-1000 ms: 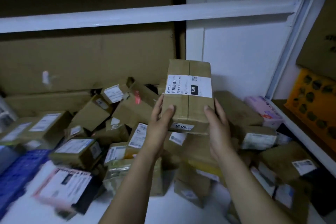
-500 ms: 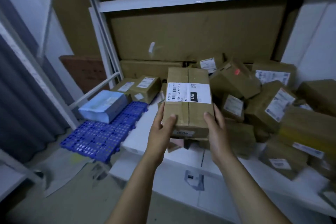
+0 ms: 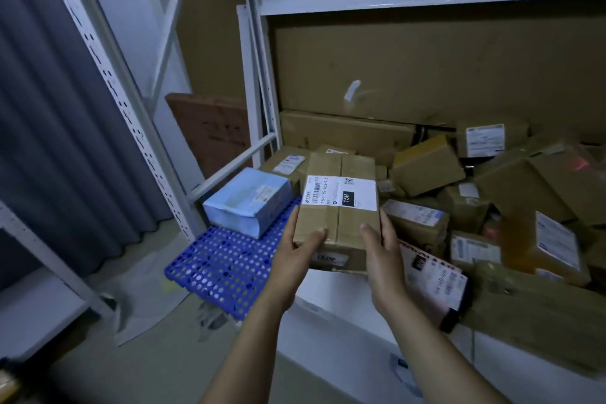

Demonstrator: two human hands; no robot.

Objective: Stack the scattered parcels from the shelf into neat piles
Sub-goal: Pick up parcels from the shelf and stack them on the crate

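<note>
Shelf bay [image 3: 331, 338]: it holds a loose heap of brown parcels [image 3: 511, 193] on the right, tumbled at odd angles. A large flat carton [image 3: 442, 75] stands upright behind them.

One labelled parcel [image 3: 339, 207] is held above the shelf's left end, label up. The left hand [image 3: 295, 259] and right hand [image 3: 383, 259] grip its near corners, thumbs on top.

A pale blue box [image 3: 247, 203] rests on a blue perforated mat [image 3: 226, 262] just left of it.

Surface: white shelf board.

Room: dim, with a grey curtain [image 3: 49, 141] at left and white slotted uprights [image 3: 114, 92].
</note>
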